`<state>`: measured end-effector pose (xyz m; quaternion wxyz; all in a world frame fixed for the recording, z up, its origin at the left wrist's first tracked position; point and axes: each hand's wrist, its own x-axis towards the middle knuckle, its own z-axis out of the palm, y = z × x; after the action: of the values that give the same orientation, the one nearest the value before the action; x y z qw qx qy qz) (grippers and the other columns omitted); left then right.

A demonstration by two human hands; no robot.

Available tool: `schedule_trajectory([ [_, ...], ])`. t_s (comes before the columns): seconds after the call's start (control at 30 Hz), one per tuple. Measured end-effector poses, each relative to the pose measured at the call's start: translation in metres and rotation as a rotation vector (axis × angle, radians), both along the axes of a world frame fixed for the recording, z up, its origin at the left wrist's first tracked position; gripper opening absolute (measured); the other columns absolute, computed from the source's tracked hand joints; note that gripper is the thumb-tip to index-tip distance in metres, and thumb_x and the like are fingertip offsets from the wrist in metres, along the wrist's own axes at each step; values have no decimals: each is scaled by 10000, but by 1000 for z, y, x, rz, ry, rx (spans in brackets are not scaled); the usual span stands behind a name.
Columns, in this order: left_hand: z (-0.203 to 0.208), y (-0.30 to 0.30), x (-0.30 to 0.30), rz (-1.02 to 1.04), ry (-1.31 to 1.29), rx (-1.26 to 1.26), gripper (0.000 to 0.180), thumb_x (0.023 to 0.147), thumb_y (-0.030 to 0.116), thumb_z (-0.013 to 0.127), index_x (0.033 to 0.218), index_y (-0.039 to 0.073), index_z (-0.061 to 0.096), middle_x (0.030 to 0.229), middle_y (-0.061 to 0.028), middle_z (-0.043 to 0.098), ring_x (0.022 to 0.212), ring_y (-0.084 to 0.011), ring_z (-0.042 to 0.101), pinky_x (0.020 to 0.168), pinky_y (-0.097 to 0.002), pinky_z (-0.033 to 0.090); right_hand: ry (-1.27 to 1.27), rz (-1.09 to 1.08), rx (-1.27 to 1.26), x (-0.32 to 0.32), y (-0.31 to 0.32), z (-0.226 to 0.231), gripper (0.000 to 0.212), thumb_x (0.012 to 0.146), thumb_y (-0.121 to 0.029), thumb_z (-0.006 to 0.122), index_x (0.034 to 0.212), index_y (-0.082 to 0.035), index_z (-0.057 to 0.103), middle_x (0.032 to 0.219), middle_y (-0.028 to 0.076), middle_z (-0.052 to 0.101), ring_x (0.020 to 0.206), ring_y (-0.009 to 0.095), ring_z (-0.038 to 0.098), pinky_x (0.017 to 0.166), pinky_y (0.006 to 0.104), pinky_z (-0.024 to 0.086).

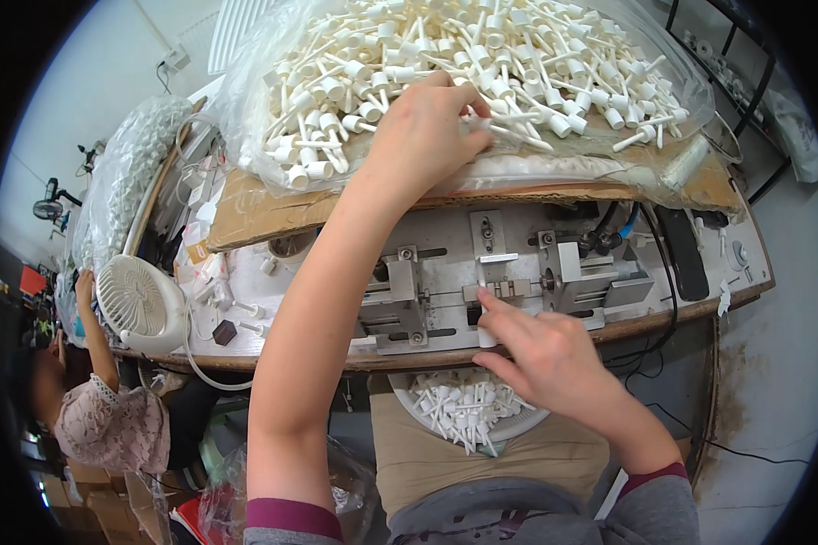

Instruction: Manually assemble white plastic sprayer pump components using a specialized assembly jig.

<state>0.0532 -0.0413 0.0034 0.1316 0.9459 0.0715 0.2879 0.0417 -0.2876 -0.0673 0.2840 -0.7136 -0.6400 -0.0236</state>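
Observation:
My left hand (432, 127) reaches over the near edge of a big heap of white plastic parts (482, 45), each a round cap on a thin stem. Its thumb and index finger are apart beside several loose stems; the other fingers are partly hidden. Below, my right hand (550, 354) is at a metal clamping fixture (409, 291). The index finger stretches out onto the middle of the fixture, against a white plastic part (486, 338) lying there. The thumb sits apart from that finger, near the table's front edge, and the remaining fingers are curled.
The heap lies in clear plastic on a cardboard sheet (264, 211) above the fixture. A white fan (141, 304) stands left, a black phone (682, 254) right. A bowl (518, 425) of similar parts rests on my lap. Another person (114, 418) sits at left.

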Motion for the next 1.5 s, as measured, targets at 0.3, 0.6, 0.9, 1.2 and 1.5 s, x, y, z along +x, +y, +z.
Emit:
schedule_trajectory([
  [0.3,18,-35,-76,-16,-203,-78,244,811,66,785,1052,55,753,805,-56,661,722,-121,634,640,-257,523,-154,-354,465,102,55,65,246,859,-227,734,982,-23,671,958,140,705,904,278,685,720,415,544],
  [0.6,-20,-108,-136,-16,-216,-378,413,757,-13,811,1156,54,727,1046,-87,620,827,-149,648,719,-276,586,-192,-503,-193,137,143,95,642,701,-476,795,1110,-1,656,945,170,700,877,300,696,751,397,536],
  [0.9,-77,-128,-149,9,-61,-242,302,744,20,805,1035,24,728,1262,-132,642,803,-188,692,671,-301,568,-74,-229,-99,145,117,95,502,714,-72,740,1202,-34,623,848,109,653,818,257,676,723,387,526],
  [1.2,-91,-133,-146,-14,33,61,317,771,94,783,1065,3,708,1263,-153,671,772,-211,696,704,-311,554,-270,-57,-237,135,113,105,205,764,-35,704,966,-34,672,988,128,695,969,308,666,811,413,526],
  [1.5,-76,-124,-139,-8,161,56,245,798,152,771,1018,63,709,1251,-121,689,603,-207,643,588,-306,514,236,-8,261,143,88,98,135,928,-167,697,943,-33,705,843,95,729,735,184,707,673,305,536],
])
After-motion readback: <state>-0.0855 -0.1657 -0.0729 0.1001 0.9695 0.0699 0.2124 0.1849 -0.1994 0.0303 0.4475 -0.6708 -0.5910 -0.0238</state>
